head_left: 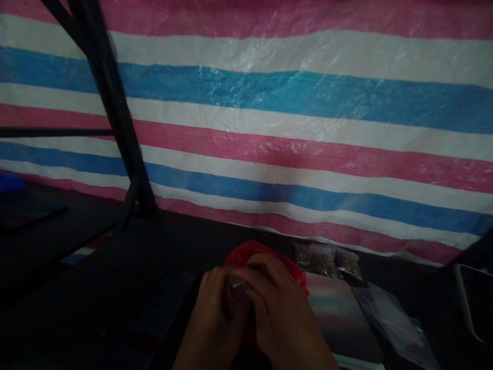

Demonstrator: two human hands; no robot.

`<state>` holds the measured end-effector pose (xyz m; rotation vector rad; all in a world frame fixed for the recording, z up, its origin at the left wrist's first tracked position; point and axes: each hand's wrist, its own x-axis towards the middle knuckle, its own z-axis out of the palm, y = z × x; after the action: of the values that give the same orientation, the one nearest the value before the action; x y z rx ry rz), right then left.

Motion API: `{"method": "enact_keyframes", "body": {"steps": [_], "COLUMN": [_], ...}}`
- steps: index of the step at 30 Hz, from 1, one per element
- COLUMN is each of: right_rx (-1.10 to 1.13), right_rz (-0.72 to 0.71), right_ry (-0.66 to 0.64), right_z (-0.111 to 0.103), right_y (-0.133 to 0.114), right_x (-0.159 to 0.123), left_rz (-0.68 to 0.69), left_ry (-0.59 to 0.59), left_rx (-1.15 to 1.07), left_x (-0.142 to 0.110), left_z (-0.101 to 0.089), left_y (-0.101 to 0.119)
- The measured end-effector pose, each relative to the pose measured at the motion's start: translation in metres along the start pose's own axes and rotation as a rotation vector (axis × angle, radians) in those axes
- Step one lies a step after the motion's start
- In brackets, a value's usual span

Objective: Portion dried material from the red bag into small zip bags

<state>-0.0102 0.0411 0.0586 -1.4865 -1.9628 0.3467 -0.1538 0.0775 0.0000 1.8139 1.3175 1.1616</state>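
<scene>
My left hand (215, 303) and my right hand (273, 298) meet at the bottom middle of the view. Between them is a small clear plastic bag (235, 281), with the fingers of both hands closed on it. What the bag contains is too dark to make out. Just behind the hands lies a crumpled red plastic bag (242, 252), partly covered by them. To the right, several small filled zip bags (322, 259) with brownish bits inside lie in a row on the dark surface.
A flat silvery box-like object (339, 313) lies right of my hands, with clear flat zip bags (400, 318) beside it. At the far right is a dark phone-like device (475, 303). A black metal post (115, 103) stands left, before a striped plastic sheet (269, 123).
</scene>
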Motion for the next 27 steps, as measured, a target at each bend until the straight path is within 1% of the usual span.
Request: {"method": "enact_keyframes", "body": {"steps": [3, 5, 7, 9, 11, 12, 14, 16, 18, 20, 22, 24, 25, 27], "right_rx": [-0.046, -0.038, -0.005, 0.043, 0.069, 0.064, 0.015, -0.065, -0.157, -0.229, -0.273, -0.282, -0.28, -0.279], "right_rz": [-0.023, -0.032, -0.051, -0.071, -0.044, -0.007, 0.092, 0.176, 0.23, 0.255, 0.259, 0.246, 0.242, 0.242], "right_ry": [-0.031, -0.02, 0.017, 0.087, 0.166, 0.183, 0.136, 0.027, -0.055, -0.089, -0.102, -0.124, -0.135, -0.146], "right_z": [0.0, -0.002, -0.004, -0.007, -0.012, -0.013, -0.015, -0.014, -0.01, -0.006, -0.005, -0.005, -0.006, -0.008], "right_y": [-0.001, -0.003, -0.004, -0.002, 0.005, 0.01, 0.022, 0.034, 0.042, 0.045, 0.045, 0.044, 0.044, 0.045], "right_x": [-0.001, -0.002, -0.004, -0.006, -0.007, -0.008, -0.01, -0.01, -0.01, -0.008, -0.006, -0.005, -0.005, -0.006], "left_rz": [-0.06, -0.103, -0.132, -0.144, -0.159, -0.173, -0.237, -0.315, -0.348, -0.334, -0.33, -0.373, -0.402, -0.453], "left_ry": [-0.073, -0.082, -0.057, -0.022, 0.018, 0.048, 0.124, 0.177, 0.161, 0.086, -0.015, -0.078, -0.081, -0.042], "left_rx": [-0.132, -0.175, -0.18, -0.165, -0.144, -0.135, -0.085, 0.028, 0.168, 0.246, 0.21, 0.075, 0.001, -0.123], "left_x": [-0.002, -0.002, -0.001, 0.0, 0.002, 0.002, -0.002, -0.009, -0.018, -0.026, -0.028, -0.025, -0.022, -0.016], "left_z": [-0.001, 0.0, 0.002, 0.003, 0.003, 0.001, -0.002, -0.003, 0.001, 0.008, 0.015, 0.02, 0.02, 0.019], "left_y": [0.005, 0.006, 0.007, 0.008, 0.01, 0.012, 0.018, 0.024, 0.026, 0.024, 0.019, 0.013, 0.01, 0.006]}}
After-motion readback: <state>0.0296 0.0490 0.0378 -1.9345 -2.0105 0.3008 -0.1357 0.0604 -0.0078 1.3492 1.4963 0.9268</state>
